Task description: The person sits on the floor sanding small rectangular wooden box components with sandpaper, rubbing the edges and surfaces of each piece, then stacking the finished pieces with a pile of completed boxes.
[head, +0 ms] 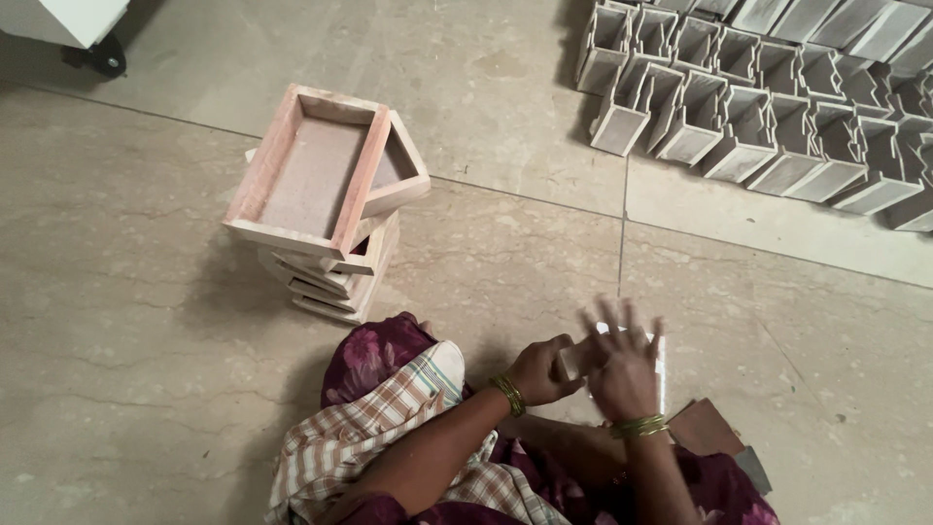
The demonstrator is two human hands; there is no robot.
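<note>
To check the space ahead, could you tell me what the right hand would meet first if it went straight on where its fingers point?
Probably bare floor first: the right hand points up-frame, and the rows of wooden boxes lie well beyond.

A small pale wooden piece sits low over the floor. It is blurry. The left hand grips its end.
</note>
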